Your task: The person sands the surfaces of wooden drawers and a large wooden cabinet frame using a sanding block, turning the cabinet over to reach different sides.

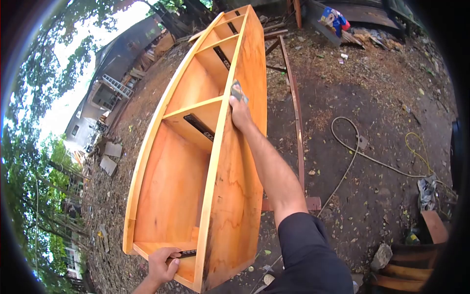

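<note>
A long orange wooden cabinet lies on its side outdoors, its open shelved compartments facing left. My right hand reaches out along the cabinet's upper side panel and presses a small grey sanding pad against the panel near its front edge. My left hand grips the near bottom end of the cabinet, fingers curled over the edge beside a black drawer slide. Another black drawer slide is fixed inside the middle compartment.
A metal frame lies under the cabinet on bare dirt. A pale rope and a yellow cord trail over the ground at right. Wood pieces and a rag lie at the lower right. Buildings and trees stand at left.
</note>
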`<state>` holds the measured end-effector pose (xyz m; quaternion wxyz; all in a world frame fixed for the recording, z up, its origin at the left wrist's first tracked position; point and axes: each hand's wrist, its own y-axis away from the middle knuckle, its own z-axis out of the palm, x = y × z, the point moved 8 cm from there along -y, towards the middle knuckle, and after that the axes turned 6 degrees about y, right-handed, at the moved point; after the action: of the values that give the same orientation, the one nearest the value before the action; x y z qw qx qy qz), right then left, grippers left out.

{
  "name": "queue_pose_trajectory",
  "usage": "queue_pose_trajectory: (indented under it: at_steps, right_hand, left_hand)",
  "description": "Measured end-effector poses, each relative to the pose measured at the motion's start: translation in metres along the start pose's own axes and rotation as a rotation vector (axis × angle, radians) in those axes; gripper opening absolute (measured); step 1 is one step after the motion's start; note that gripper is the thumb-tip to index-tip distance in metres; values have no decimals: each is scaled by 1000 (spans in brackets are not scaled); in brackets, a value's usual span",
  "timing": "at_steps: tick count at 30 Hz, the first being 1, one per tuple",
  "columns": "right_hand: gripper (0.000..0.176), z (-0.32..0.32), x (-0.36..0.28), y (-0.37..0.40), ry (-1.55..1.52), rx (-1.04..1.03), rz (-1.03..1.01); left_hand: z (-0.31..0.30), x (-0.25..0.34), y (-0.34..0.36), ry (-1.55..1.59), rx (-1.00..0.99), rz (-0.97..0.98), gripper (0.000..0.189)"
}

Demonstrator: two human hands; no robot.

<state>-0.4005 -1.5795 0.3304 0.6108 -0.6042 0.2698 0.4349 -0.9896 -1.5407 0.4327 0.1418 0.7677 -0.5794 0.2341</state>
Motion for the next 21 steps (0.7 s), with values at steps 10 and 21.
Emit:
queue_pose_trajectory:
  at_steps: [10, 21]
  right_hand:
    - [84, -19, -228, 405, -66, -338, -275]
    - [65, -19, -63, 81, -70, -39, -125]
  left_hand:
    - [2, 4, -4, -54, -85, -46, 36]
    - [5, 7, -6, -79, -102, -1, 38]
